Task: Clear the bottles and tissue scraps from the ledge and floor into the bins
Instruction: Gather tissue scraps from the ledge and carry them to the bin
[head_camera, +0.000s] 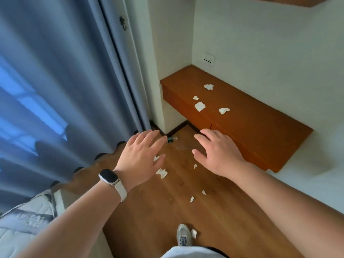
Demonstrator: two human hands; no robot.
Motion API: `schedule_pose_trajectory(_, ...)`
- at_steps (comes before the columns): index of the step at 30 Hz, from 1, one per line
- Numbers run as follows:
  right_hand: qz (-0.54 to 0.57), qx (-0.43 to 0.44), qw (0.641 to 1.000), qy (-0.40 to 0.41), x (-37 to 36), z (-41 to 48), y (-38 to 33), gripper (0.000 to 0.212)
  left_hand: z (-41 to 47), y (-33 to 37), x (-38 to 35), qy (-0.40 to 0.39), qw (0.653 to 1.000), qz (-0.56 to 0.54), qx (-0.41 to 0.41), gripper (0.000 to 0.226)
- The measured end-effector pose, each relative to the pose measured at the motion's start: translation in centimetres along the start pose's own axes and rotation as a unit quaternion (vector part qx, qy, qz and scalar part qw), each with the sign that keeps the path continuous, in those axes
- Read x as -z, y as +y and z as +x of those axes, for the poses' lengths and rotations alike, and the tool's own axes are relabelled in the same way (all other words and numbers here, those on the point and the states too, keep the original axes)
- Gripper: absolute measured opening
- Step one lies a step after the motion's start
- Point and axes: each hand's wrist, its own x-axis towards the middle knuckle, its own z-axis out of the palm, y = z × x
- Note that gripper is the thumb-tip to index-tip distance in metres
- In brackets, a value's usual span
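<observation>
Several white tissue scraps (pixel 200 106) lie on the orange wooden ledge (pixel 260 127) against the right wall. More tissue scraps (pixel 162 173) are scattered over the wooden floor (pixel 167 211), one beside my shoe. A clear plastic bottle with a green label (pixel 172 139) lies on the floor in the corner, partly behind my left fingertips. My left hand (pixel 141 155), with a watch on the wrist, is stretched out above the floor with fingers apart, holding nothing. My right hand (pixel 216 151) is also spread and holds nothing, in front of the ledge's edge.
A blue curtain (pixel 55 90) hangs along the left. A mattress corner (pixel 28 220) shows at the lower left. A wall socket (pixel 208 58) sits above the ledge. My shoe (pixel 183 234) stands on the floor at the bottom. No bin is in view.
</observation>
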Motion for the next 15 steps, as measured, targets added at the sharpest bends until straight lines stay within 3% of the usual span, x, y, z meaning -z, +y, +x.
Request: schedule_pose_trajectory(15,0.009,-0.105,0.994,-0.012,-0.1,8.0,8.7,0.059,17.0,-0.3,-3.5,-0.046,0.993,0.0,-0.11,0.049)
